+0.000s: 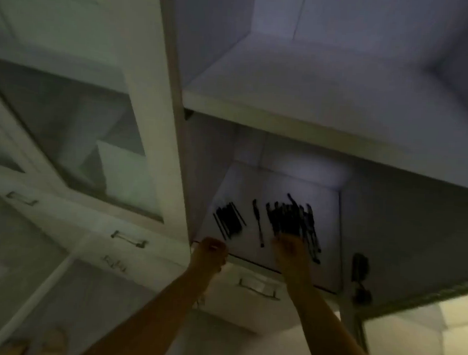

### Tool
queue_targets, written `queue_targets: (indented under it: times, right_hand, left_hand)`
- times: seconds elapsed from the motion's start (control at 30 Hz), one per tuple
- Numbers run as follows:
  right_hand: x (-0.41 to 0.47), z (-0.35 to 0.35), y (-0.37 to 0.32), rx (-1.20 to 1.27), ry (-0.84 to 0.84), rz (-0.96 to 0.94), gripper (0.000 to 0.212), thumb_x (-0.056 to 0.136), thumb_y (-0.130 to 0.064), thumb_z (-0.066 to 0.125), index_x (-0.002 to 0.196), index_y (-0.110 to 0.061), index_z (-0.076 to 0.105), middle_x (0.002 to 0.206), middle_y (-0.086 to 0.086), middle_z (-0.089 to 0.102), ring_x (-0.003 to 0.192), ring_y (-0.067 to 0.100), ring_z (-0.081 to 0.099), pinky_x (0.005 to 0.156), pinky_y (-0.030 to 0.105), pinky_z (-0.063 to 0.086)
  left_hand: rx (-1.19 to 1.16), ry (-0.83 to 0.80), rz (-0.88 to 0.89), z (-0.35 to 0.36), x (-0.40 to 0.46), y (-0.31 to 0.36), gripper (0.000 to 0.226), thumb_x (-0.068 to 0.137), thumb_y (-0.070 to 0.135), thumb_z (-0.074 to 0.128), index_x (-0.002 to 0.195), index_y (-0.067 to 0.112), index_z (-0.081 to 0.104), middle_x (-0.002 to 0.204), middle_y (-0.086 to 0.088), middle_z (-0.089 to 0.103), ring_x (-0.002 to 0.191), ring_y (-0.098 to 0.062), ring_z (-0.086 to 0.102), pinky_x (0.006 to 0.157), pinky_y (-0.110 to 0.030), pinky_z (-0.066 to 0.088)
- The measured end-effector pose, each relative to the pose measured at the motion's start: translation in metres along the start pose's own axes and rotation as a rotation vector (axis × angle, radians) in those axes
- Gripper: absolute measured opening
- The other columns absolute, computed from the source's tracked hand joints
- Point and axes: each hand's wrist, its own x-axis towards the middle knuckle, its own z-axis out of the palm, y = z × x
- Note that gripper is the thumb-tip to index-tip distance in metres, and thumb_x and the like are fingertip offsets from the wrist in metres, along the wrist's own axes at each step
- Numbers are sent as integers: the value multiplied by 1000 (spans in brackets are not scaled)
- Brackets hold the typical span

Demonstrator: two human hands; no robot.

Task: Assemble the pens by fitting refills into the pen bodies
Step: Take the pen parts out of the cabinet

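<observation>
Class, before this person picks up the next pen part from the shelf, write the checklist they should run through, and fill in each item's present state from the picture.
1. Thin black sticks grouped at left of the shelf: ok.
2. Thicker black pile grouped at right: ok.
3. Single piece lying apart between the groups: ok.
4. Right hand at the pile's near edge: ok; whether it grips a piece: cannot tell.
5. Left hand curled at the shelf's front edge; holding something: cannot tell.
6. Sharp, well-lit view: not ok.

Matt white shelf (286,185), black plastic pens (293,221), metal drawer handle (258,287)
</observation>
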Motion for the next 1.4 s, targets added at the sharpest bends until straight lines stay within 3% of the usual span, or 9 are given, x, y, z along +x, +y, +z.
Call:
queue_targets:
  times: [0.1,0.2,0.33,0.5,0.7,0.8,0.97,1.2,1.4]
  right_hand:
    - [36,-7,-10,-194,167,-84,52,85,-24,76,125,0,53,117,15,60,107,29,58,91,37,50]
    - [67,-18,-22,-403,255,103,113,69,-60,78,150,-2,24,150,20,34,135,37,37,110,51,38]
    - [94,-21,-31,-646,109,333,152,55,-85,66,152,1,-13,162,21,2,148,37,11,118,55,20]
    - [95,30,-46,-818,34,329,160,49,-82,73,149,4,-18,160,24,-1,148,38,7,115,62,20]
    - [100,54,-43,-976,-53,172,138,67,-70,73,150,5,-7,158,25,5,146,41,13,114,60,23]
    - [116,55,-41,-1094,-103,163,130,73,-69,70,152,2,-6,157,22,9,144,38,16,115,51,27]
    - [136,53,-44,-1310,-261,41,93,85,-63,60,154,-13,21,156,13,24,139,34,30,110,42,33]
    - [135,68,-40,-1067,-96,164,79,96,-35,60,150,1,15,153,21,24,140,36,28,113,47,33]
    - [138,68,-38,-1105,-111,57,62,98,-21,57,147,2,27,147,21,39,132,36,45,108,47,40]
  left_hand:
    - [360,112,12,24,34,18,46,91,28,62,124,-3,51,122,-23,58,97,-29,60,79,-34,51]
    - [667,171,-114,45,55,33,99,89,58,53,146,-9,7,150,-26,20,138,-39,25,112,-46,25]
    - [630,272,-205,62,75,42,112,83,70,49,146,-7,-2,150,-26,6,140,-42,13,113,-49,21]
    - [651,237,-249,71,84,62,114,85,70,45,145,-11,-11,154,-31,-7,143,-46,1,115,-53,10]
    - [757,306,-187,76,93,58,113,84,64,54,145,-7,-9,151,-28,2,140,-42,12,111,-49,25]
    - [747,355,-207,79,102,60,88,92,39,55,146,-5,1,150,-27,12,136,-41,23,106,-46,32]
    - [778,279,-167,77,106,63,57,97,19,46,140,-9,22,143,-31,28,129,-44,37,102,-47,39]
    - [987,230,-86,80,104,51,57,100,24,41,142,-4,14,146,-24,22,133,-35,32,101,-36,42]
    - [1071,255,32,78,103,38,53,99,23,41,140,-2,18,145,-21,23,130,-33,33,99,-35,42]
